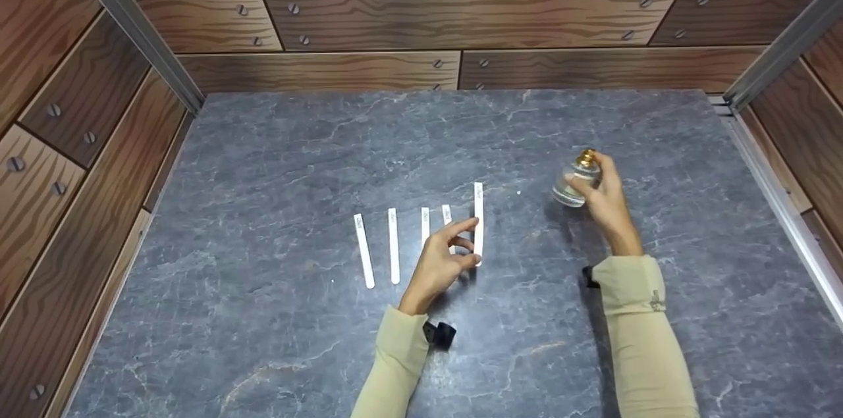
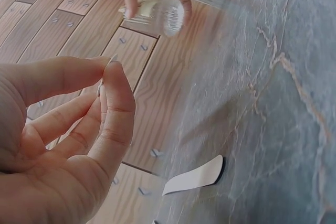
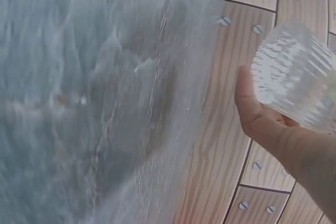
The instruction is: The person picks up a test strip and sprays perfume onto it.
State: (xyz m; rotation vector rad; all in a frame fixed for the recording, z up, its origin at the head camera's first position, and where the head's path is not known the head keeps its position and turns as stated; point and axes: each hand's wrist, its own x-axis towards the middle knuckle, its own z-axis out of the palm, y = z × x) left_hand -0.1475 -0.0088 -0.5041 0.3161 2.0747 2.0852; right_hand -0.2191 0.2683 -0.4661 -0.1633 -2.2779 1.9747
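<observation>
My left hand (image 1: pixel 440 265) pinches a white perfume test strip (image 1: pixel 479 202) near its rounded lower end, between thumb and fingers. Small dark print marks the strip's far end. In the left wrist view that strip (image 2: pixel 113 59) is seen almost edge-on at the fingertips. Off to the right, my right hand (image 1: pixel 609 206) grips a ribbed clear glass perfume bottle (image 1: pixel 570 192) with a gold spray neck, tilted above the table. Only the bottle's ribbed base (image 3: pixel 278 69) shows fully in the right wrist view; its neck is out of frame there.
More white strips lie side by side left of the hands, among them the leftmost strip (image 1: pixel 364 252) and its neighbour (image 1: pixel 394 247). My left hand partly covers two others. The grey marbled table (image 1: pixel 296 155) is bounded by wood-patterned walls (image 1: pixel 408 20) and metal rails (image 1: pixel 784 207).
</observation>
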